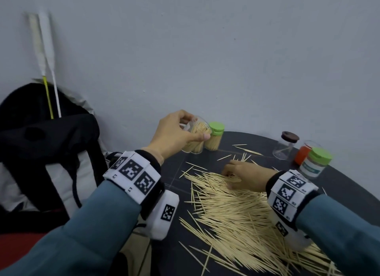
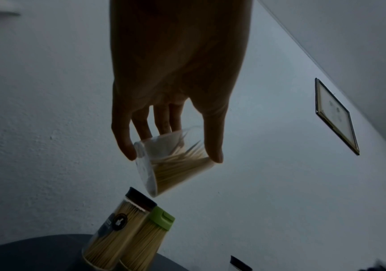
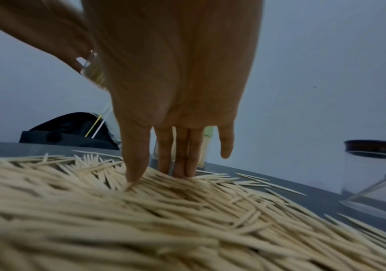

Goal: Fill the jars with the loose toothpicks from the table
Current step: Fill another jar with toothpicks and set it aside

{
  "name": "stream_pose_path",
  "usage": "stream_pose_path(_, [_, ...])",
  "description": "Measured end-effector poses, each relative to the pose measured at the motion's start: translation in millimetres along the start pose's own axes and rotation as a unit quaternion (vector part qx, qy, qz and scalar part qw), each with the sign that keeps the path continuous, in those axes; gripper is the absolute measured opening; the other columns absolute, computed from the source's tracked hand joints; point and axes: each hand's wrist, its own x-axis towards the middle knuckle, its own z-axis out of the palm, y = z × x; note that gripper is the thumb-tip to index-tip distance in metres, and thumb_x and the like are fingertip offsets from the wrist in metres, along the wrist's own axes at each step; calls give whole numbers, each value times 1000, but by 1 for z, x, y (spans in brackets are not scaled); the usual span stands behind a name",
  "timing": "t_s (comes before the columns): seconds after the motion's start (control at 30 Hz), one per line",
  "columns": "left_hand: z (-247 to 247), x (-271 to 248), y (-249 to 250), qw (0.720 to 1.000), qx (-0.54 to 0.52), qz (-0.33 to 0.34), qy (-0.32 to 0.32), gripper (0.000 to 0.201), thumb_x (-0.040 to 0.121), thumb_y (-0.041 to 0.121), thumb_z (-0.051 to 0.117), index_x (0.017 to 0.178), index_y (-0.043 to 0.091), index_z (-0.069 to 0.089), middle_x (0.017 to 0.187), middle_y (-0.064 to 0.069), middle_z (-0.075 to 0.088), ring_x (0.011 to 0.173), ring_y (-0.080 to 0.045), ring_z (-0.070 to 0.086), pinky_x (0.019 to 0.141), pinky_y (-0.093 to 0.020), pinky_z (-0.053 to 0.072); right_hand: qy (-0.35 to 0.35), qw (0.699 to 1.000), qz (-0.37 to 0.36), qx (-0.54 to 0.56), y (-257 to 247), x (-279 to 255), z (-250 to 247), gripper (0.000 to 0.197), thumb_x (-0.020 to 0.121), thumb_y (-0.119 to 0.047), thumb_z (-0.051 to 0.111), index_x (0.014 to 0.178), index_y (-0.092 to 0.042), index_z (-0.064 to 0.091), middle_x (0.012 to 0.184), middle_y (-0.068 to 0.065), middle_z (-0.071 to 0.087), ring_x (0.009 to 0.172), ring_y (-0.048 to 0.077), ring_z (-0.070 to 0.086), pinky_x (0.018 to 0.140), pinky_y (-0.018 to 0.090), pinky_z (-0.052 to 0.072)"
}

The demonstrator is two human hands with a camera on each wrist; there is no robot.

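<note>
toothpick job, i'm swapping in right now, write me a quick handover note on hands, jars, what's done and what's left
Left hand: holds an open clear jar, tilted, partly filled, above the table.
Right hand: fingers pressed on the toothpick pile, nothing lifted yet.
Done: two capped full jars, dark-lid jar and green-lid jar, at the table's far left.
Left: big pile plus strays; near-empty dark-lidded jar and another green-lidded jar stand at the right.

The left hand [image 1: 174,131] is raised at eleven o'clock, fingers and thumb curled in a grip. The right hand [image 1: 244,176] lies low at two o'clock, fingers [image 3: 178,155] straight and pointing down.
</note>
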Motion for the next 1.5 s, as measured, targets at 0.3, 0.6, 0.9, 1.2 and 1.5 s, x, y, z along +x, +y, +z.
stream_pose_path(0.3, [5,-3,2,1000,13,0,-14,57,67,32,82,115,15,59,104,6,58,94,-7,52,64,-3,35,1,999,34,-39,-1,-10,7,32,96,-26,48,123,-9,44,130,5,45,119,22,46,99,34,35])
stream_pose_path(0.6, [8,-4,5,999,25,7,-19,58,68,31,81,118,14,58,105,6,57,96,-8,51,61,-5,38,-21,998,64,9,0,-8,9,33,101,-17,35,127,2,40,134,16,45,123,27,45,98,31,35])
stream_pose_path(0.9, [12,-4,8,999,29,13,-22,57,69,31,81,118,14,58,106,7,57,96,-7,51,57,-2,40,-17,995,66,67,9,-9,12,21,99,-7,35,118,-4,45,118,9,50,106,23,49,84,24,34])
stream_pose_path(1.2, [23,-7,14,998,27,26,-41,57,66,34,82,116,15,60,107,5,61,98,-9,55,67,-6,39,96,925,80,359,30,-30,14,17,102,-10,26,93,-7,40,78,-1,45,72,13,44,67,20,40])
stream_pose_path(1.5, [63,-8,27,996,24,34,-77,59,65,33,83,116,14,60,106,5,59,99,-10,54,71,-11,40,134,857,97,489,51,-50,22,26,102,-10,30,106,-4,55,67,1,45,61,12,43,55,19,35])
